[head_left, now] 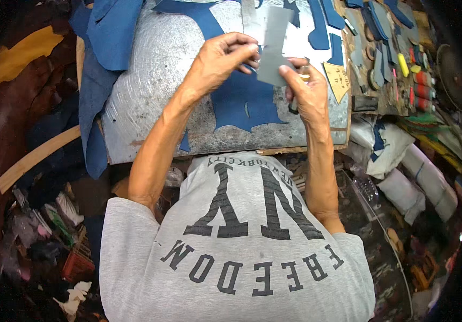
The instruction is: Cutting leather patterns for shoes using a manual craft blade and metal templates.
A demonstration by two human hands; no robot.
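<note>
Over the metal-topped table, my right hand point(308, 88) grips a flat grey rectangular piece point(274, 45) near its lower end, thumb on top. A slim tool with a dark end point(293, 105) also sticks out of that hand; its kind is unclear. My left hand point(225, 59) is closed in a pinch just left of the grey piece. What its fingertips hold, if anything, is too small to make out. Beneath both hands lies a blue leather-like sheet point(241, 104) with cut edges and a small slit. A pale metal strip point(249, 16) lies behind the grey piece.
Blue material point(111, 37) drapes over the left edge of the metal tabletop point(150, 91). Cut blue pieces point(319, 27) and a yellow marked template point(337, 80) lie right. Beyond are a yellow marker point(403, 65) and red thread spools point(423, 91). White sacks point(397, 147) stand lower right.
</note>
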